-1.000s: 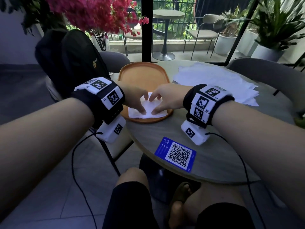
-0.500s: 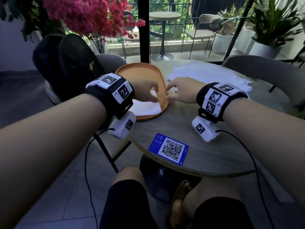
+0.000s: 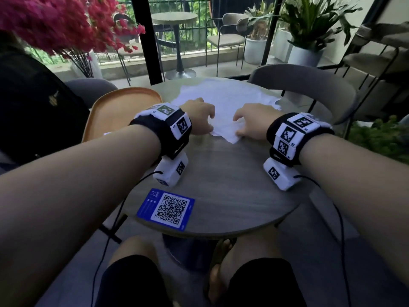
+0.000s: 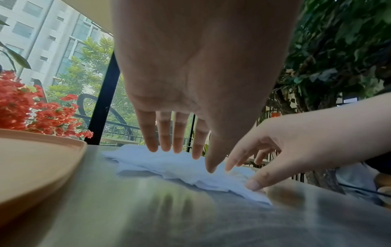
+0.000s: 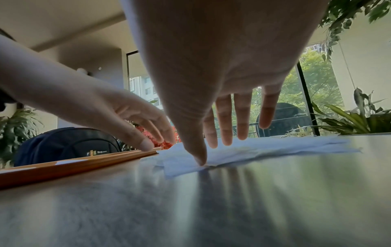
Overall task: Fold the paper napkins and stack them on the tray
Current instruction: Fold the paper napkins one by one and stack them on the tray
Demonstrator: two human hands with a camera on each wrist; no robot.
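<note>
A: Support surface was a round grey wood-grain table [image 3: 232,196].

B: What sat on it?

A: Far middle: loose pile of unfolded white paper napkins [image 3: 223,103], lying flat. Far-left: oval orange tray [image 3: 115,111], overhanging the rim, just beside the pile. Near-left edge: blue rectangular card with a black-and-white QR code [image 3: 166,209], flat, well apart from the napkins.

B: Anything in the tray?

A: A bit of white showed in it; couldn't make it out.

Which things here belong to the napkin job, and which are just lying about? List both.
Job:
- loose pile of white paper napkins
- oval orange tray
- left hand and right hand, fingers extended over the pile

Lying about:
- blue QR-code card
- black backpack
- pink flowers
</note>
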